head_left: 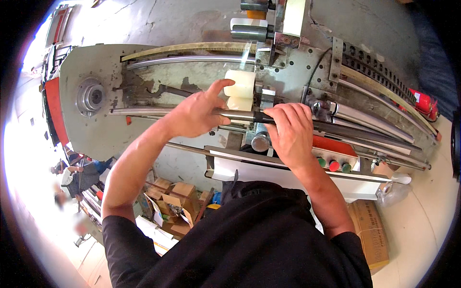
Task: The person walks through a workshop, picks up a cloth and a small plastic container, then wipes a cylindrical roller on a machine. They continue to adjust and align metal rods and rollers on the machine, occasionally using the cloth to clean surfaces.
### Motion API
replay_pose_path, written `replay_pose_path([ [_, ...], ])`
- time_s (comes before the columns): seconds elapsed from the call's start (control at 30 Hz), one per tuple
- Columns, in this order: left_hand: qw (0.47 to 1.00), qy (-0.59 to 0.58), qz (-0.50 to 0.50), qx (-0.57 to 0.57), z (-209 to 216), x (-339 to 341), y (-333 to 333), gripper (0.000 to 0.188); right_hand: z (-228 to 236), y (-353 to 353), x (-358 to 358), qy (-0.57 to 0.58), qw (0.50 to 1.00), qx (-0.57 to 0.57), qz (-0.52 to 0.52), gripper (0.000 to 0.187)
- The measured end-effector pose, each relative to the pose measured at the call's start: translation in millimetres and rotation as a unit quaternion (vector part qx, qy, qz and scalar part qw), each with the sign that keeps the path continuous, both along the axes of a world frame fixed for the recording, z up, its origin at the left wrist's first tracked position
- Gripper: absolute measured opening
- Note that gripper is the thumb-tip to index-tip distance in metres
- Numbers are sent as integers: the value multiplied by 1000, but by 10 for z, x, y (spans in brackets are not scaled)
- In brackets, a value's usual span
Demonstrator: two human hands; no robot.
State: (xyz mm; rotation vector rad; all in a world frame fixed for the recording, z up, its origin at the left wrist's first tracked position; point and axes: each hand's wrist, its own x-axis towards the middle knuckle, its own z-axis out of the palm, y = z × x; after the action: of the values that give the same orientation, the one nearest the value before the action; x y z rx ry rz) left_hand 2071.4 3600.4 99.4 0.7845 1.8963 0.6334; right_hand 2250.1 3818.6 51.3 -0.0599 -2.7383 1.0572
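Note:
A long metal rod runs across in front of me, bright at the left and dark from the middle rightward. My left hand is closed round its bright part, thumb below, while the index finger stretches out to a cream roll. That fingertip overlaps the roll's edge; whether it presses on it I cannot tell. My right hand grips the rod at its black section, fingers over the top. Just below, between the hands, is a round metal knob. The rod lies above a grey machine bed.
A red control box with green and red buttons sits below my right wrist. Toothed racks and guide rails line the machine. Cardboard boxes stand at lower left, another carton at lower right. A red fire extinguisher is at far right.

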Motion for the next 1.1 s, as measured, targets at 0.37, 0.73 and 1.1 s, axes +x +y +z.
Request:
replay_pose_path([
  [0.37,961,269,-21,62,-252,378,-38,66,99,-54,-177,-63,997,25,41,33],
  [0.73,894,405,-28,188,-393,408,-107,49,141,-385,-554,-206,972,-35,108,34],
  [1.1,960,167,-136,-180,-19,-118,-251,66,-66,-554,-507,-110,993,-35,23,33],
])
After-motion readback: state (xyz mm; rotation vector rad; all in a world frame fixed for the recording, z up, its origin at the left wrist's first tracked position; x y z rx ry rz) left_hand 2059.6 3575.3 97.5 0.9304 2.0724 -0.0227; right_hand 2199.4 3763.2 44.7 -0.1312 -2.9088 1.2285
